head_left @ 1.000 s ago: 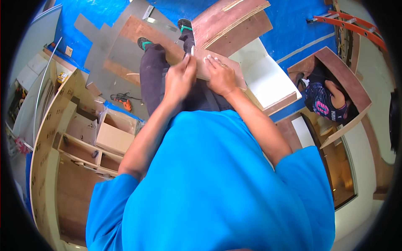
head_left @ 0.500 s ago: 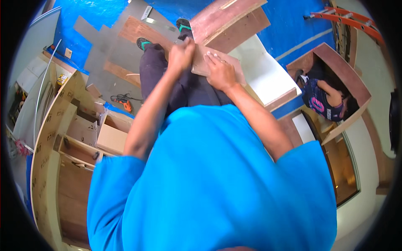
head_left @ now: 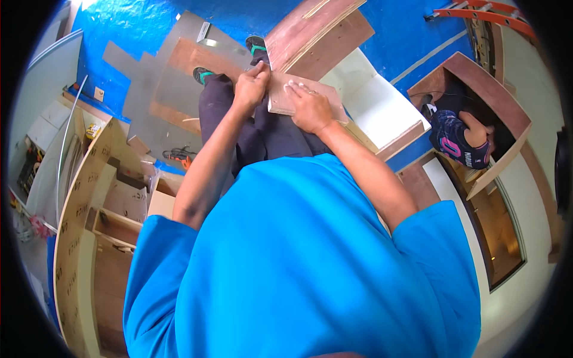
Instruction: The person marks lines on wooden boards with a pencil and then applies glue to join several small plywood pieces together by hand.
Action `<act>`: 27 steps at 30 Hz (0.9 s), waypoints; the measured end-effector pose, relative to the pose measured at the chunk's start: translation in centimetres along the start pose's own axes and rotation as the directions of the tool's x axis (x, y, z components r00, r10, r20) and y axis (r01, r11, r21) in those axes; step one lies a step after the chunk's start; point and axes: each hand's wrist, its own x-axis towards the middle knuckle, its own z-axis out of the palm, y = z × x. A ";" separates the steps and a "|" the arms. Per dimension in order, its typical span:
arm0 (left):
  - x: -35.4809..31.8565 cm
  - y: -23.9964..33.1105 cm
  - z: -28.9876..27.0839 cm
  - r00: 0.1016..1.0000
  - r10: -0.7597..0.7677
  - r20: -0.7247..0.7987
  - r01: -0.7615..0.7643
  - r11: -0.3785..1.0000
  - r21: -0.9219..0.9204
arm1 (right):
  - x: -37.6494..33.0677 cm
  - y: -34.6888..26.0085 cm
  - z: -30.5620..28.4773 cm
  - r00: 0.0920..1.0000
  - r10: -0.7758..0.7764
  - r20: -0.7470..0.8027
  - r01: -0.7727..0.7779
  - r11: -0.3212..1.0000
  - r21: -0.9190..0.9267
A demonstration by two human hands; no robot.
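A small rectangular plywood piece (head_left: 292, 95) lies in front of me over my dark trousers. My right hand (head_left: 307, 107) rests flat on top of it, fingers spread and pressing down. My left hand (head_left: 250, 83) pinches the piece's left edge with closed fingertips; whether something small sits between them is too small to tell. My blue shirt fills the lower half of the view and hides my lap.
Large plywood boards (head_left: 316, 30) and a white panel (head_left: 376, 104) lie ahead on blue floor covering. A grey sheet (head_left: 152, 89) lies at left. Plywood cabinet carcasses (head_left: 89, 209) stand at left. Another person (head_left: 459, 143) crouches inside an open wooden box (head_left: 507, 113) at right. An orange ladder (head_left: 483, 12) lies far right.
My left hand rose to the piece's upper left edge half a second ago and stays there. My right hand stays flat on the piece. The view has shifted slightly.
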 end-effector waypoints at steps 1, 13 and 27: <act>-1.0 0.9 -0.1 0.996 -0.073 0.053 0.072 0.997 0.014 | -0.2 0.2 0.1 1.000 0.007 -0.001 -0.007 1.000 0.003; 0.7 -0.2 -0.2 0.993 -0.077 0.092 0.090 0.985 -0.147 | -0.3 -0.4 -0.4 1.000 0.017 -0.015 -0.017 1.000 0.004; 2.4 0.4 0.2 0.997 -0.071 0.029 0.073 0.993 -0.096 | 0.9 0.4 -1.3 0.999 0.019 0.029 -0.018 0.999 -0.031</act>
